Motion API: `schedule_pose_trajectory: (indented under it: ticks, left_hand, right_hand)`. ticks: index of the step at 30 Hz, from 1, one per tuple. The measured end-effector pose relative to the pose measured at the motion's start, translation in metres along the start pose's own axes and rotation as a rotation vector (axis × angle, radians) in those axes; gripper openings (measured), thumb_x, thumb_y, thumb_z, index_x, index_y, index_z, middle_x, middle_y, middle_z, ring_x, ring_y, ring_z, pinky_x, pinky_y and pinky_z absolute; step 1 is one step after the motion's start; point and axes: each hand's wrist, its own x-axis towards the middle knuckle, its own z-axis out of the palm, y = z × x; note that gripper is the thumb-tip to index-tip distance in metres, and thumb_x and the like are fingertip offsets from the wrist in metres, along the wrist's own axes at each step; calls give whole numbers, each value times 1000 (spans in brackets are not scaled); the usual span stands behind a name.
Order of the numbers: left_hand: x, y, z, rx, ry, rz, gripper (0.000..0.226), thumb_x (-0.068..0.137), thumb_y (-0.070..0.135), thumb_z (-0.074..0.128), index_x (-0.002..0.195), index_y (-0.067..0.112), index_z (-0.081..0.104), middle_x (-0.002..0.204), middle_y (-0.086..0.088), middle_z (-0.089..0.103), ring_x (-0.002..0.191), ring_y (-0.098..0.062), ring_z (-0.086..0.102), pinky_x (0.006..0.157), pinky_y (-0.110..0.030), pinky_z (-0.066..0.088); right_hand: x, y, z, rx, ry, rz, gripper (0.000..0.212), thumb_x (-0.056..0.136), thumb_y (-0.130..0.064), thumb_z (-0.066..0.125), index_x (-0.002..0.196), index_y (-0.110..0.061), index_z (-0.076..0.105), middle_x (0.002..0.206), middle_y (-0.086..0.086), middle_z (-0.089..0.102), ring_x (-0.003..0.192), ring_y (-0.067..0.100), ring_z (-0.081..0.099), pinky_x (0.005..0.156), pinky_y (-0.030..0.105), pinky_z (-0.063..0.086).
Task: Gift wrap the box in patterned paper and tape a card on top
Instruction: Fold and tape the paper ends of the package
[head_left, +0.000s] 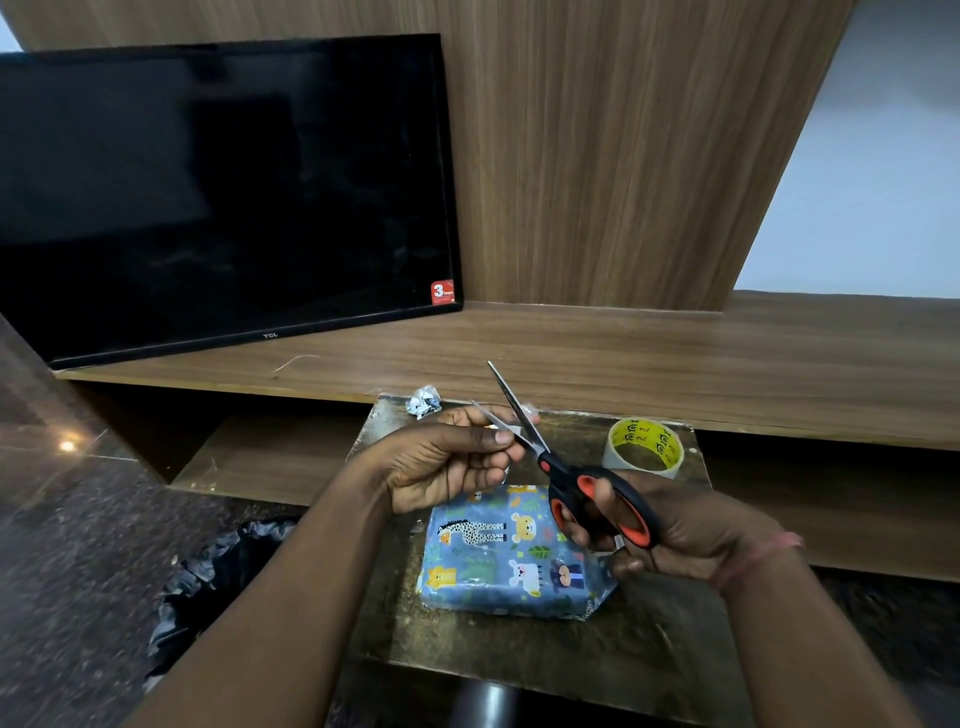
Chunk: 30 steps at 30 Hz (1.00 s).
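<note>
Wrapped in animal-print paper, the box (511, 553) lies on the near table (597, 654). Above it, the right hand (670, 525) grips open scissors (566, 470); the left hand (447, 460) pinches a clear tape strip (498, 420) between the blades. A tape roll (644, 448) sits far right.

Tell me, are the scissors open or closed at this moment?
Open. The two blades of the scissors spread apart in a V, and the right hand grips the orange-lined handles.
</note>
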Motion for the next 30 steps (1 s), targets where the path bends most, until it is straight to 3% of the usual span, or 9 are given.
schedule_pose_trajectory:
  ticks: [4, 13, 17, 21, 23, 26, 28, 30]
  left_hand:
    - [-1, 0, 2, 5, -26, -9, 35, 91, -2, 59, 123, 3, 72, 85, -11, 74, 67, -9, 72, 64, -23, 62]
    - [-1, 0, 1, 15, -33, -6, 36, 90, -1, 61, 123, 6, 74, 87, -11, 75, 69, -9, 73, 67, -22, 62]
    - [-2, 0, -1, 19, -41, -1, 38, 91, -2, 62, 126, 7, 72, 89, -12, 75, 70, -9, 73, 67, -23, 62]
    - [-4, 1, 0, 32, -50, -20, 47, 89, -3, 64, 136, 3, 64, 91, -16, 74, 72, -13, 74, 68, -25, 63]
    - [-5, 1, 1, 39, -50, -20, 51, 89, -3, 65, 139, 2, 60, 91, -16, 74, 72, -13, 74, 67, -25, 63]
    - [-5, 2, -2, 11, -36, -21, 66, 78, -3, 80, 140, 2, 58, 90, -18, 74, 69, -15, 74, 65, -27, 63]
    - [-5, 3, -3, 1, -45, -15, 64, 75, -2, 82, 136, 7, 64, 91, -19, 74, 69, -16, 75, 64, -27, 63]
    - [-7, 4, -3, 11, -41, -5, 56, 84, -3, 71, 138, 10, 64, 91, -18, 74, 70, -14, 74, 65, -26, 63]
  right_hand:
    - [0, -1, 1, -11, 31, 1, 83, 64, -60, 87, 113, -5, 50, 82, 7, 53, 67, 6, 49, 48, 21, 23]
    - [3, -2, 0, -51, 55, -2, 84, 60, -58, 90, 111, -4, 52, 75, 7, 49, 61, 9, 34, 44, 21, 17]
    - [6, -2, -1, -33, 54, 6, 81, 57, -49, 92, 109, -3, 52, 73, 10, 48, 64, 20, 19, 38, 18, 22]
    - [5, -1, -2, -22, 46, 10, 78, 55, -47, 93, 104, -2, 52, 70, 11, 49, 53, 11, 35, 38, 19, 19]
    - [1, -2, -3, -28, 16, 5, 83, 58, -53, 92, 109, -2, 52, 76, 13, 51, 59, 10, 42, 43, 23, 19]
    - [-6, -5, -4, -41, -13, -46, 82, 66, -60, 86, 115, -3, 52, 91, 15, 52, 69, 9, 48, 51, 22, 31]
    - [-12, -11, -3, -64, 76, -104, 87, 61, -59, 89, 116, -1, 55, 96, 15, 55, 71, 10, 48, 55, 23, 35]
    - [-16, -19, -2, -68, 243, -154, 98, 46, -53, 96, 116, 1, 56, 95, 14, 60, 68, 11, 49, 52, 22, 38]
